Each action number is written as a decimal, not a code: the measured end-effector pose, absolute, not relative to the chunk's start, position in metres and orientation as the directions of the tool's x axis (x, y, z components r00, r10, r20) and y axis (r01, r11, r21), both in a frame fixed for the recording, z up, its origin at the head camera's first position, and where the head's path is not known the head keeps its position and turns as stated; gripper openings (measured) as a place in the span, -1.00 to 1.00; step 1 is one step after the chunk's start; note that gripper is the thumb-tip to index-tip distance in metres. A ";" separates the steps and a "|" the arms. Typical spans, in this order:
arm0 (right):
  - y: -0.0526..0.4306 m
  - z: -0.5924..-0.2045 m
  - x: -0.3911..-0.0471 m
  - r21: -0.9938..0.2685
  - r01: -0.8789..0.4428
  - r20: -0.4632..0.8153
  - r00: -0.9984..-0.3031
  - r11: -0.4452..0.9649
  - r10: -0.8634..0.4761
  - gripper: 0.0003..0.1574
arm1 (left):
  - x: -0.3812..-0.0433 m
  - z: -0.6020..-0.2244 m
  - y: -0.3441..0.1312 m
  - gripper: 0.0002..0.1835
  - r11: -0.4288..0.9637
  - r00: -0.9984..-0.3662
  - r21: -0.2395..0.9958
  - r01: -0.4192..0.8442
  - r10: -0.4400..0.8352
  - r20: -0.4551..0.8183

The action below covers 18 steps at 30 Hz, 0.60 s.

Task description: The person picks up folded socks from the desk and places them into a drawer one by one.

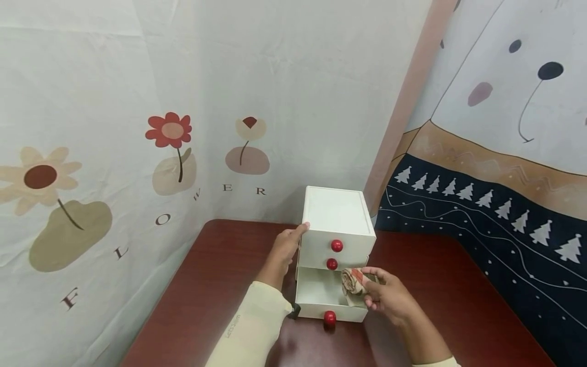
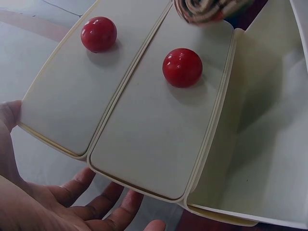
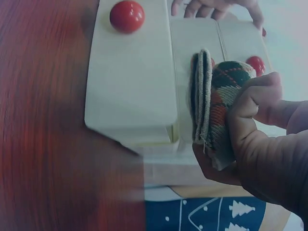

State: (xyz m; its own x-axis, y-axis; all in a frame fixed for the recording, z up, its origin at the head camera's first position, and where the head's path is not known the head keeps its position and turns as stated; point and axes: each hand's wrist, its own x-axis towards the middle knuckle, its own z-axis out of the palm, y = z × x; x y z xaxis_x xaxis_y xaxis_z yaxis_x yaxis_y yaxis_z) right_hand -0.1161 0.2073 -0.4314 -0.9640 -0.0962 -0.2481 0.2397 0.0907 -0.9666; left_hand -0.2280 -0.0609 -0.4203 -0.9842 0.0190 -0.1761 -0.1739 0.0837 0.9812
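Observation:
A small white drawer cabinet (image 1: 339,209) with red round knobs stands on the table, its bottom drawer (image 1: 312,311) pulled out. My left hand (image 1: 285,250) rests against the cabinet's left side, thumb at the top front corner; the left wrist view shows its fingers (image 2: 103,199) along that side. In my right hand (image 1: 390,295) is a rolled plaid cloth (image 1: 353,281), gripped between thumb and fingers over the right part of the open drawer. Green, orange and beige checks show on the cloth (image 3: 224,101) in the right wrist view, with a folded layered edge.
The dark red-brown table (image 1: 220,275) extends to both sides of the cabinet. Behind it hangs a pale cloth backdrop (image 1: 293,92) with printed flowers, and at the right a printed bear backdrop (image 1: 504,153). Two upper drawers with red knobs (image 1: 337,245) are closed.

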 end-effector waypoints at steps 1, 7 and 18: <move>0.205 -0.433 -0.117 -0.966 0.240 -0.249 -0.963 0.092 -0.106 -0.39 | -0.228 -0.420 -0.061 -0.15 0.083 -0.984 0.981 -0.174 0.021 -0.176; 0.191 -0.441 -0.123 -0.959 0.236 -0.251 -0.964 0.155 -0.087 -0.43 | -0.229 -0.420 -0.061 -0.16 0.084 -0.983 0.980 -0.182 0.022 -0.184; 0.160 -0.447 -0.134 -0.920 0.249 -0.235 -0.968 0.301 0.083 -0.56 | -0.229 -0.420 -0.061 -0.15 0.073 -0.984 0.982 -0.172 0.031 -0.174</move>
